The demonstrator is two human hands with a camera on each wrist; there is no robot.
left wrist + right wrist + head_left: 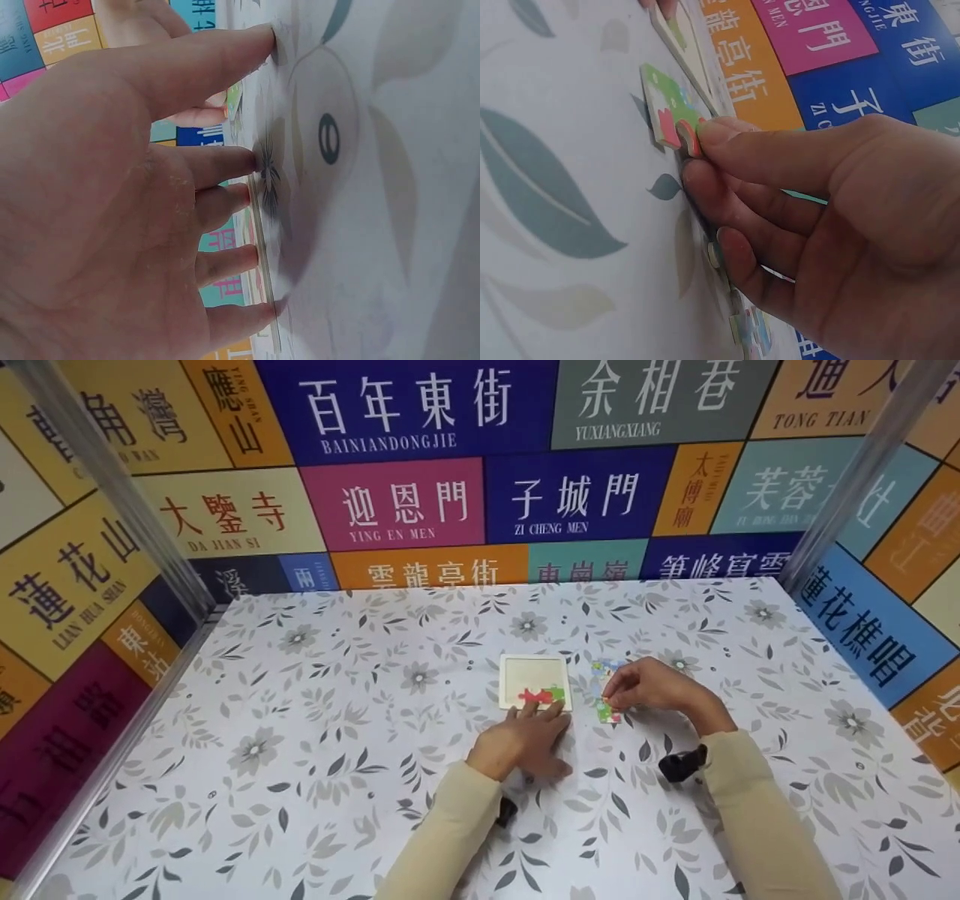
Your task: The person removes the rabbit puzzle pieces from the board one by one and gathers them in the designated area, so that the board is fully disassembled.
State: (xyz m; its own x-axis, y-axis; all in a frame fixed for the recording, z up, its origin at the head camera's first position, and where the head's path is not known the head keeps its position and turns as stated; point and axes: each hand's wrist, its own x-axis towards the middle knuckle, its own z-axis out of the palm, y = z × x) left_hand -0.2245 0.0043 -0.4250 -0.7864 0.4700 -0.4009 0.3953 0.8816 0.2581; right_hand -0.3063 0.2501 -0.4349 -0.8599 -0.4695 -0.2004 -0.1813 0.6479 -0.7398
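Note:
A small square puzzle tray (534, 673) with a pale frame lies on the table, with a red puzzle piece (534, 697) and a green puzzle piece (556, 692) along its near side. My left hand (517, 742) rests its fairly straight fingertips at the tray's near edge, thumb apart. To the right of the tray, my right hand (660, 686) pinches a small puzzle piece (689, 138) with a red and green edge between thumb and forefinger. Beside it lies a green and pink puzzle piece (658, 105). More loose pieces (598, 666) are partly hidden under the right hand.
White cloth with grey leaves and flowers covers the table (337, 780). Panels with street names (420, 510) stand behind it and at both sides. Clear corner posts (135, 495) rise at the back left and back right. A dark wrist camera (682, 765) sits by the right sleeve.

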